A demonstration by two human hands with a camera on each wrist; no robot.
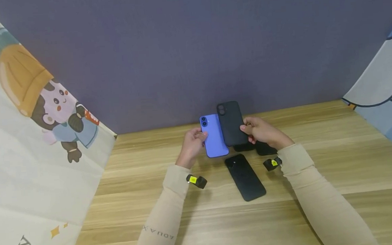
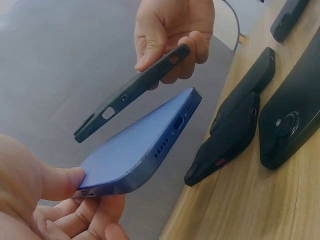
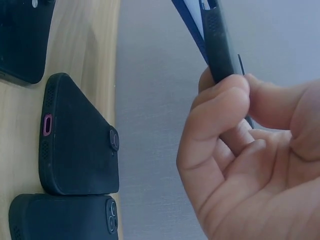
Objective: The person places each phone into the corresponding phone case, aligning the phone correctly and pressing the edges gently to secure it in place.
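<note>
My left hand (image 1: 191,147) pinches a blue phone (image 1: 214,138) by its side edge, thumb on one face and fingers beneath. Its two-lens camera shows at the top left in the head view, and the charging port shows on its bottom edge in the left wrist view. Close by, my right hand (image 1: 265,132) grips a black phone case (image 1: 232,124) by its edge. Cutouts along the case's rim (image 2: 108,113) are visible in the left wrist view. Phone and case are both held above the table, the case partly overlapping the phone in the head view.
A black phone-shaped piece (image 1: 245,177) lies on the wooden table (image 1: 136,193) in front. Two more dark ones, one with a pink-edged port opening (image 3: 75,140), lie side by side behind it, partly covered in the head view. A grey-purple panel (image 1: 178,56) stands behind.
</note>
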